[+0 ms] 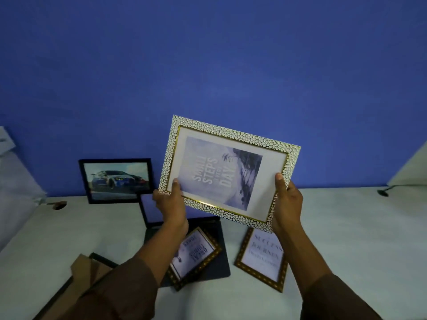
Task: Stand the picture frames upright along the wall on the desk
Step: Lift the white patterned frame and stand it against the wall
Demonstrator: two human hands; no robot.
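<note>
I hold a white pebble-patterned frame (233, 144) with a gold inner edge in the air above the desk, turned sideways and tilted. My left hand (172, 205) grips its lower left corner and my right hand (287, 204) grips its right edge. A black-framed car picture (116, 180) stands upright against the blue wall (208, 65) at the left. Two gold-brown frames lie flat on the white desk (346, 239): one (196, 257) under my left wrist, one (261, 259) under my right wrist.
A black frame (147, 210) lies flat behind my left hand, and a dark flat board (219, 262) sits beneath the left gold-brown frame. Cardboard and a black-edged frame (85, 271) lie at the near left. A round cable hole (59, 205) is at far left.
</note>
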